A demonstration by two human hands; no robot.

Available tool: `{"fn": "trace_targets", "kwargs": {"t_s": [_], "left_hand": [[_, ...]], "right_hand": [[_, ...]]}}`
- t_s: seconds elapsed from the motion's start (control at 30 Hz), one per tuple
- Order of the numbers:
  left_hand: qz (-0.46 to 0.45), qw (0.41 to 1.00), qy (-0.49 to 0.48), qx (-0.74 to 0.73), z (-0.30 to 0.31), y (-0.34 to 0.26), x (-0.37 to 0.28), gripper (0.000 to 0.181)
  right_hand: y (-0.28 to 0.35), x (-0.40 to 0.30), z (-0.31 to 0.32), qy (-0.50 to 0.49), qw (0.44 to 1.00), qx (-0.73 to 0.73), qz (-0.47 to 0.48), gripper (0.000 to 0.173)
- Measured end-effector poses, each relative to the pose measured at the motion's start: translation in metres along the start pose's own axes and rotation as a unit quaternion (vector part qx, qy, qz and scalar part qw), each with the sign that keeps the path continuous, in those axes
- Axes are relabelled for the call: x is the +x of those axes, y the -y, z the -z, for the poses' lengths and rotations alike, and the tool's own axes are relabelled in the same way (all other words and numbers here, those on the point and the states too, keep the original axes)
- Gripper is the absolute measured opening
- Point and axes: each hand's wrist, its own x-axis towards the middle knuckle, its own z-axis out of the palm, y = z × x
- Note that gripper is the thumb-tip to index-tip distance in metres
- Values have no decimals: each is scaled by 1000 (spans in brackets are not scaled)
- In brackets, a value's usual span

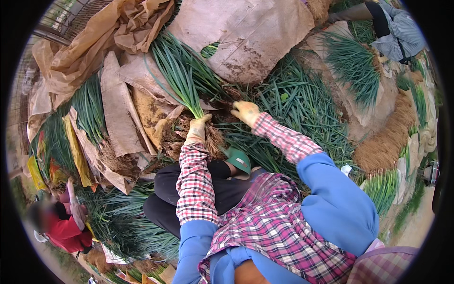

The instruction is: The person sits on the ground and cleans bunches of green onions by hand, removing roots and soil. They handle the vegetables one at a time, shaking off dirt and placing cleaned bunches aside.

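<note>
My left hand (197, 130), in a pale work glove, grips a bunch of green onions (188, 90) low on the pale stems. The green leaves fan away from me, and tangled brown roots (214, 140) hang by the wrist. My right hand (246, 113), gloved too, has its fingers curled by the root end of another pile of green onions (209, 80). Whether those fingers pinch anything is hidden. Loose green leaves (301, 96) spread under and beyond my right forearm.
Soil-stained cloth sheets (244, 35) partly cover the onions ahead. Crumpled brown sheeting (92, 46) lies far left. A person in red (69, 230) sits at lower left; another person (400, 33) bends at upper right. Rooted onion bundles (383, 138) line the right.
</note>
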Motion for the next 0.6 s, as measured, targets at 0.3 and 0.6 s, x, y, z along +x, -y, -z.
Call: {"fn": "trace_targets", "kwargs": {"t_s": [0.3, 0.6], "left_hand": [[-113, 987, 58, -95, -4, 22, 13, 18], [-129, 974, -17, -186, -42, 22, 28, 27]], "right_hand": [[-8, 85, -70, 8, 997, 6, -79, 44], [24, 31, -5, 105, 980, 166, 37, 72]]}}
